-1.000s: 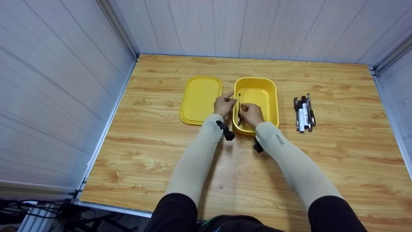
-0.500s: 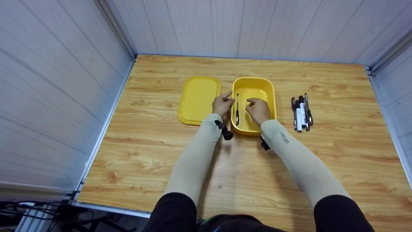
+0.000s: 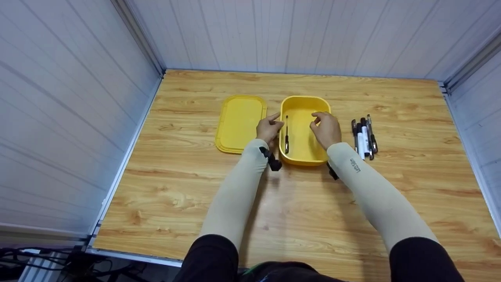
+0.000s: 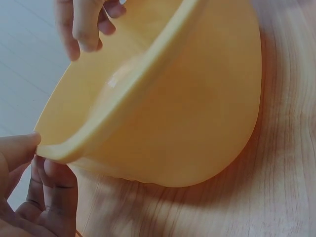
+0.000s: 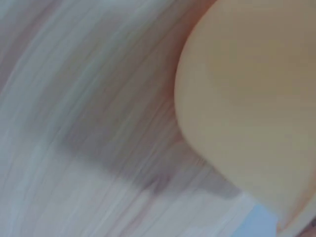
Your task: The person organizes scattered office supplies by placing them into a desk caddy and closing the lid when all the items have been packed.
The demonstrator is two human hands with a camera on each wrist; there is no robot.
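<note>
A yellow box (image 3: 304, 161) stands on the table in the head view, with one black pen (image 3: 287, 144) lying lengthwise along its left inner side. My left hand (image 3: 268, 130) pinches the box's left rim; the left wrist view shows the thumb and fingers (image 4: 55, 185) on either side of that edge. Over the right part of the box hovers my right hand (image 3: 328, 130), its fingers loosely bent and nothing in them. The right wrist view catches mostly the box's outer wall (image 5: 247, 98), blurred, with only a sliver of the hand at its lower corner.
To the left of the box lies a flat yellow lid (image 3: 239, 124). Several pens and markers (image 3: 364, 138) lie side by side to the right of the box. Pale panels (image 3: 250, 35) enclose the wood-grain table (image 3: 168, 196) at the back and sides.
My right hand has let go of the pen at the box's left side and moved right and up across the box. My left hand stays on the rim.
</note>
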